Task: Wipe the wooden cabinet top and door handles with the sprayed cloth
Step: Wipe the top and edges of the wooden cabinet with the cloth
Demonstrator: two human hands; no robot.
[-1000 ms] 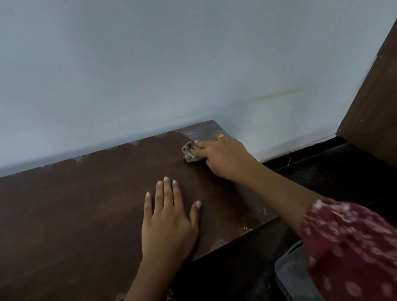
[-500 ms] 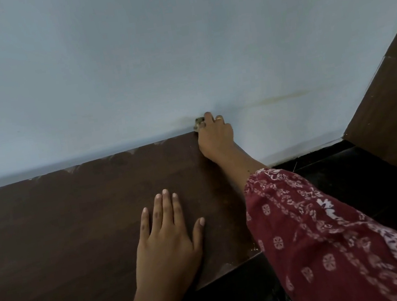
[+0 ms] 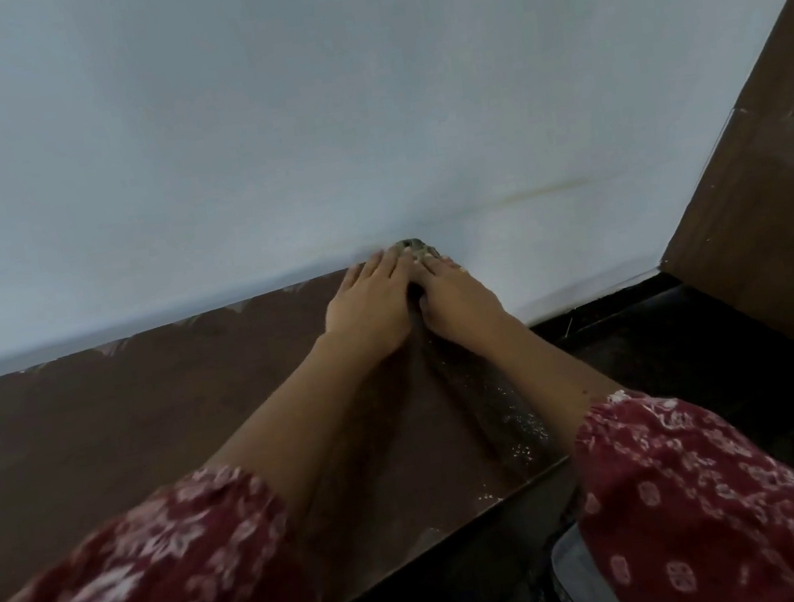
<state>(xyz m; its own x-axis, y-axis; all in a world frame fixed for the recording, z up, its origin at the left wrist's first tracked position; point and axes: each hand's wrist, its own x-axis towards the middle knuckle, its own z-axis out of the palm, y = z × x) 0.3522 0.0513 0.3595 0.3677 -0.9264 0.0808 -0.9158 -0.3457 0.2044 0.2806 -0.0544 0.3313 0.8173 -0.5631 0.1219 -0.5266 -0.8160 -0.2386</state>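
A pale blue wall (image 3: 251, 115) fills the upper half of the view. Below it runs the dark brown wooden cabinet top (image 3: 118, 423), its far edge against the wall. The cloth (image 3: 411, 245), a small greyish wad, sits on the cabinet top's far right corner, right where wood meets wall.

Both hands reach to the cloth side by side, touching each other. The left hand (image 3: 372, 304) lies just left of the cloth and nearer the person, its fingers straight and close together, flat on the wood with the tips at the cloth's edge. The right hand (image 3: 459, 298) lies just right of it, its fingertips laid on top of the cloth. Whether they curl around it or only press on it cannot be told.

Nearer than the cloth, white specks (image 3: 520, 432) dot the wood along the right forearm. Red patterned sleeves (image 3: 134, 592) cover both upper forearms.

Well to the right of the cloth a brown wooden panel (image 3: 776, 214) stands on the dark floor (image 3: 676, 334).
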